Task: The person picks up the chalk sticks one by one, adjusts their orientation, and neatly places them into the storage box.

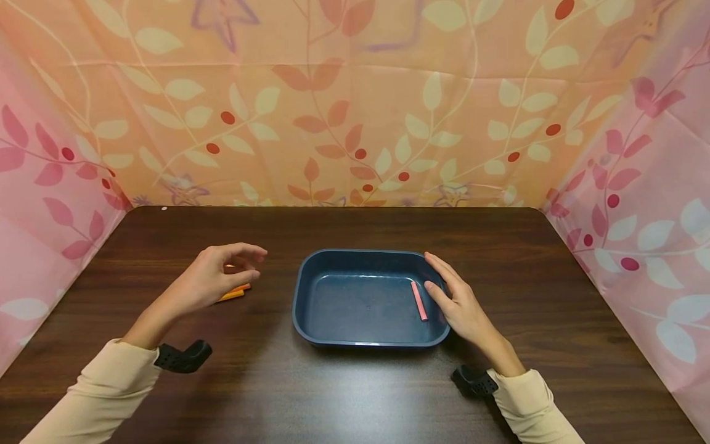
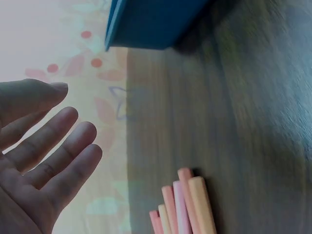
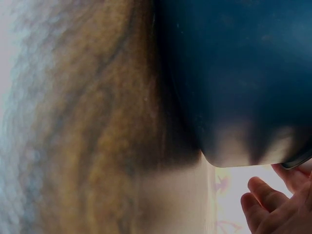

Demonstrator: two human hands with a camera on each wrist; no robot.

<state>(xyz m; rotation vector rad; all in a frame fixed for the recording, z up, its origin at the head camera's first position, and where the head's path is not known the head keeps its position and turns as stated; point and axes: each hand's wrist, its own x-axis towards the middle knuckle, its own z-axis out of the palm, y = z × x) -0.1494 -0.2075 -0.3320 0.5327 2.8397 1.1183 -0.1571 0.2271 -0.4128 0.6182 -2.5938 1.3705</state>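
Observation:
A dark blue plastic tray [image 1: 366, 308] stands on the table, and one pink chalk-like stick [image 1: 419, 301] lies inside near its right wall. My right hand [image 1: 463, 305] holds the tray's right side, thumb over the inner side and fingers along the outside of the rim. The right wrist view shows fingertips [image 3: 263, 195] by the rim. To the left of the tray, my left hand [image 1: 219, 277] hovers with loosely bent fingers and nothing in them. Partly hidden beneath it are orange sticks [image 1: 232, 295]; the left wrist view shows several sticks [image 2: 183, 204] side by side.
The dark wooden table [image 1: 360, 401] runs back to a patterned cloth wall [image 1: 355, 123], with pink cloth on both sides. A small white speck [image 1: 164, 208] lies at the far left edge. Black wrist bands [image 1: 183, 357] sit by both sleeves.

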